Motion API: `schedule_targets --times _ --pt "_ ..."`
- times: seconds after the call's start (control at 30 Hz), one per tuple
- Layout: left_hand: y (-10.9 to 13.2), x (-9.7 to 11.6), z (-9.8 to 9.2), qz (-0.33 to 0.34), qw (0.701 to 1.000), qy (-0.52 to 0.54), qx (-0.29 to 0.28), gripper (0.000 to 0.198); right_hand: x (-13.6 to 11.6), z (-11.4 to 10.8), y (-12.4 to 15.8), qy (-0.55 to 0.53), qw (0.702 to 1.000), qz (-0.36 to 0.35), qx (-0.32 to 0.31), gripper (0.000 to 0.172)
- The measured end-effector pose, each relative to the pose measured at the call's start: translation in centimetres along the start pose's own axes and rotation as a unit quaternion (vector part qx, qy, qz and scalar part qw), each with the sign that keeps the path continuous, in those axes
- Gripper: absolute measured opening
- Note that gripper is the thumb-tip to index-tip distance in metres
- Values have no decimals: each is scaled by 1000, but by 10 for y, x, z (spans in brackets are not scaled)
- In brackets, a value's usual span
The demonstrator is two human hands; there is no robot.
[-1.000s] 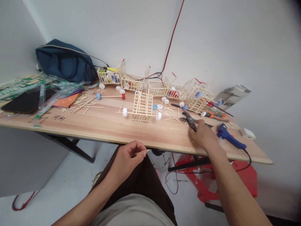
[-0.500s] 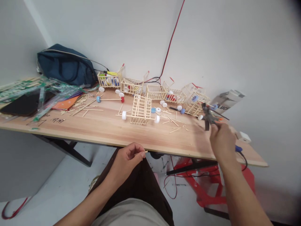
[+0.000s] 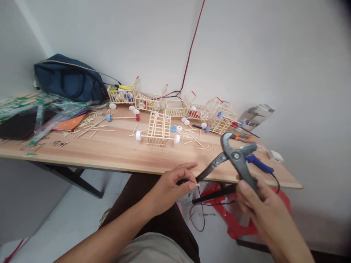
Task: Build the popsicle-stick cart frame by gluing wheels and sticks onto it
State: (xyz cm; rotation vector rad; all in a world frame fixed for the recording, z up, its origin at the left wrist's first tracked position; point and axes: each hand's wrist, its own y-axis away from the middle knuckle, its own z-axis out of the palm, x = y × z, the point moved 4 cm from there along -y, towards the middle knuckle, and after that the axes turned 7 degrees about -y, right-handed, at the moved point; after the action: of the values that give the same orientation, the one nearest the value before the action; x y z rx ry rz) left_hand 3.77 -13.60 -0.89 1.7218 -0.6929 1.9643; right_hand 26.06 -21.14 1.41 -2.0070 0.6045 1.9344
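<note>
From here I see the pliers [image 3: 236, 155] have swung in toward the front of the table [image 3: 117, 155], right hand [image 3: 264, 204] wrapped round 1 handle, left hand [image 3: 170, 188] pinching a stick [image 3: 197, 185] (beside the other handle), bringing tool and stick together.

One camera, worn on the head of the person, gives this view. It looks forward and steeply down, from above the lap. Nearest to the lens are the shirt [image 3: 156, 250] and the dark trousers [image 3: 170, 223], at the lower edge. The left hand [image 3: 171, 186] and the right hand [image 3: 261, 199] are a little farther. Beyond them the table [image 3: 120, 153] crosses the view, its front edge slightly lower at the right; its left end is cut off. The wall [image 3: 246, 47] fills the upper part.
</note>
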Motion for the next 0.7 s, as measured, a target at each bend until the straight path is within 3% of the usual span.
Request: schedule_targets --times 0.1,0.37,0.57,0.7 --pt "-5 -12 13 -33 998 37 -35 24 17 13 11 -47 998 34 -8 42" --pt "-11 -17 7 2 999 -42 21 25 36 38 0 -153 981 62 -100 37" --pt "2 -19 15 -12 1000 -4 -4 26 41 63 5 -236 930 60 -277 60" --pt "8 -19 17 -2 1000 -16 -16 26 47 73 11 -235 929 25 -285 66"
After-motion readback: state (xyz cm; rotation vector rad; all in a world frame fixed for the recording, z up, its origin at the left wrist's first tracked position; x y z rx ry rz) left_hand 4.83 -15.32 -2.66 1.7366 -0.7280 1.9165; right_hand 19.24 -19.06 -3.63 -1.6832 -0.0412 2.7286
